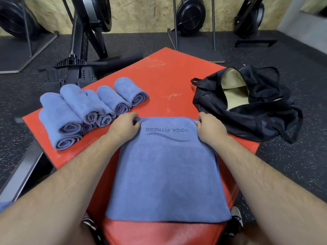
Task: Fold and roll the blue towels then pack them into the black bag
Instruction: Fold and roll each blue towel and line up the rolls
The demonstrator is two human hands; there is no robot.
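Left hand (123,126) and right hand (209,129) pinching far corners of flat folded blue microfibre towel (168,174) on red padded bench (168,76).

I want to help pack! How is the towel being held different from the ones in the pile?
The flat towel lies spread out; the rolled towels are wound into tubes. The left hand and right hand pinch the flat towel's far corners; no hand holds the rolled towels. The flat towel shows printed words; the rolled towels show none. All are blue, on the red mat.
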